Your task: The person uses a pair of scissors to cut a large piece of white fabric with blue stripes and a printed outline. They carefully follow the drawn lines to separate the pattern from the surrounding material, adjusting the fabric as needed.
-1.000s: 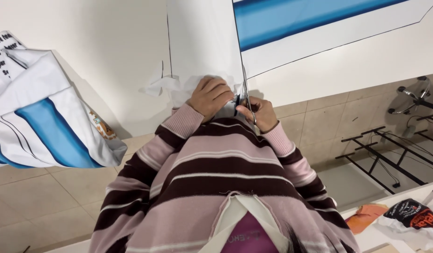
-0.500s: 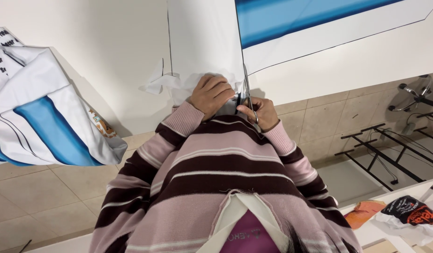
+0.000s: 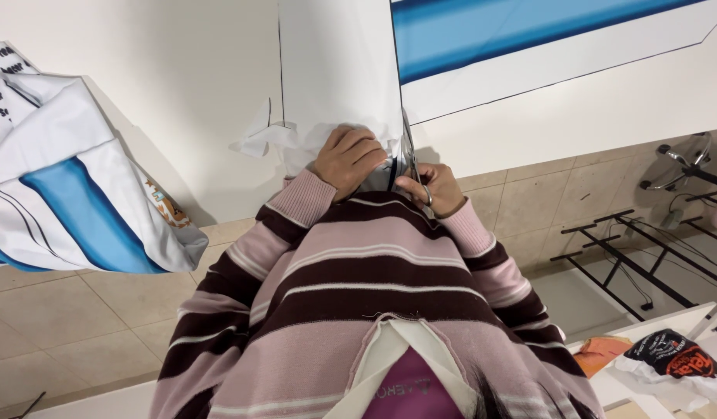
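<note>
My left hand (image 3: 347, 159) presses down on and grips a bunched edge of white fabric (image 3: 335, 70) lying on the white table. Just to its right, my right hand (image 3: 434, 190) holds metal scissors (image 3: 409, 155). The blades point away from me along the black line where the white piece meets a panel with a blue stripe (image 3: 514, 31). My pink and dark striped sleeves fill the lower middle of the view.
A folded white and blue striped garment (image 3: 79, 202) hangs over the table's left edge. Beige floor tiles lie below. A black metal rack (image 3: 630, 248) and a chair base (image 3: 684, 163) stand at right. Orange cloth (image 3: 599, 353) and a dark printed bag (image 3: 669, 353) lie at lower right.
Hardly anything differs. Both hands stay at the fabric edge with the scissors in the same spot; the view has shifted slightly.
</note>
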